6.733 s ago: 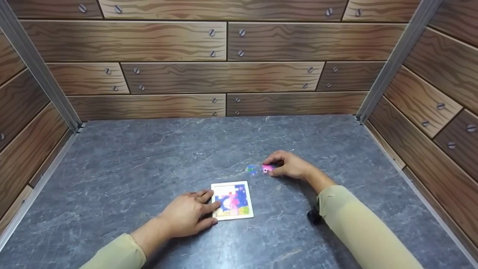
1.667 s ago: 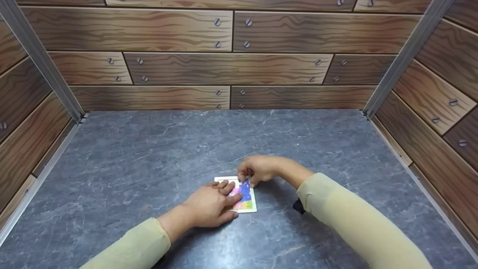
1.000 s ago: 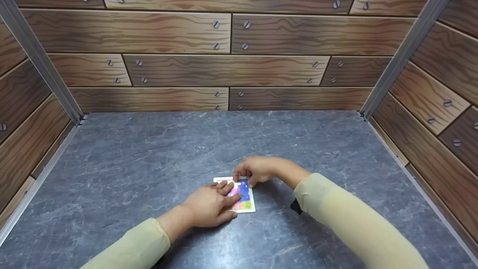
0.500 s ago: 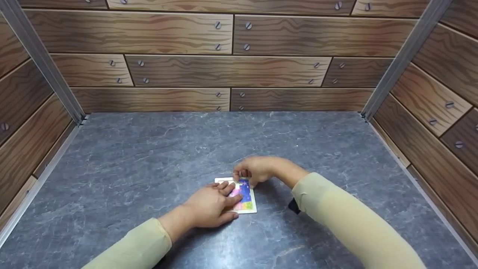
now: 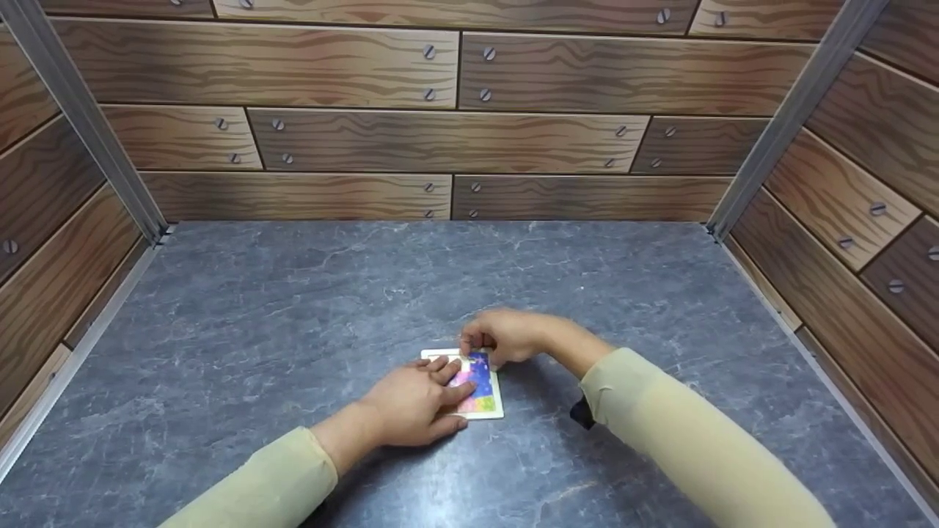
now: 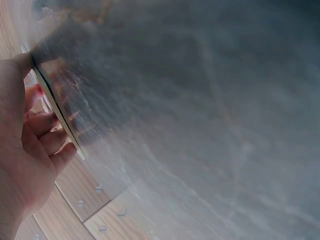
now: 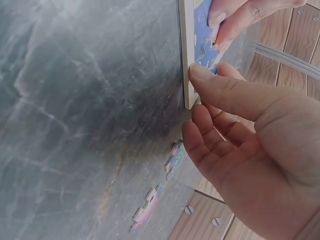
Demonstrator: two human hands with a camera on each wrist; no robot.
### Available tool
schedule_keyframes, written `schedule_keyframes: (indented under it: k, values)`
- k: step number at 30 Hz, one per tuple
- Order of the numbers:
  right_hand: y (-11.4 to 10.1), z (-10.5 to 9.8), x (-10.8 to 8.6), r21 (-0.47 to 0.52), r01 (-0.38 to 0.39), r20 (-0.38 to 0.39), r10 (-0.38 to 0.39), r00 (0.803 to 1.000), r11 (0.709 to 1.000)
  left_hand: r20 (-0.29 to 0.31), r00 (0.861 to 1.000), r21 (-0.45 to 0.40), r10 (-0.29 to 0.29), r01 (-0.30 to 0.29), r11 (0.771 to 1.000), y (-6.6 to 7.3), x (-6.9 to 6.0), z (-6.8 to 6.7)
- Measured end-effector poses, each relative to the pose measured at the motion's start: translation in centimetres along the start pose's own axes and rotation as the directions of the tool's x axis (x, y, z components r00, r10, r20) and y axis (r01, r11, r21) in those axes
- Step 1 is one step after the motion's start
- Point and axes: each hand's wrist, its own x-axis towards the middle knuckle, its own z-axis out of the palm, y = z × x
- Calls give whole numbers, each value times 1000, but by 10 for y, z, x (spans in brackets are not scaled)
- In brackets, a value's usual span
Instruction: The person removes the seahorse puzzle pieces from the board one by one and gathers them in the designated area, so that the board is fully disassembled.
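Note:
A small picture jigsaw puzzle in a pale-rimmed tray (image 5: 499, 411) lies on the table. My left hand (image 5: 411, 403) rests over its left part, fingers spread across the picture, thumb at the near edge. Bent over the far right corner, my right hand (image 5: 506, 334) has thumb and index finger on either side of a blue corner puzzle piece (image 5: 478, 358). The right wrist view shows that thumb on the tray's rim (image 7: 189, 92); the index fingertip is hidden. Beyond the tray there lie a pink loose puzzle piece (image 7: 146, 207) and a blue-green one (image 7: 175, 157), which the head view does not show.
The grey marbled table (image 5: 293, 293) is bounded by wood-patterned panels (image 5: 352, 139) at the back and both sides. Metal posts (image 5: 796, 117) stand at the rear corners. A black object (image 5: 583, 413) sits under the right wrist.
Since the oldest frame, my right hand has left the pink piece and come to the tray's corner. My left hand has slid further over the picture. Over the last second both hands stay nearly still.

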Motion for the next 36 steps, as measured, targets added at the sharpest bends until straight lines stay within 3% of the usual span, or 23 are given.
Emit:
schedule_keyframes:
  k: [14,30,36]
  values:
    - [3,10,-11,68,19,-93,-12,996,997,-17,1000,24,20,-20,1000,0,0,2]
    - [6,11,-18,33,18,-89,-15,996,999,0,1000,-4,2,-2,1000,1,0,0]
    - [5,9,-17,30,3,-55,-1,998,1000,5,1000,-9,3,-3,1000,1,1,1]
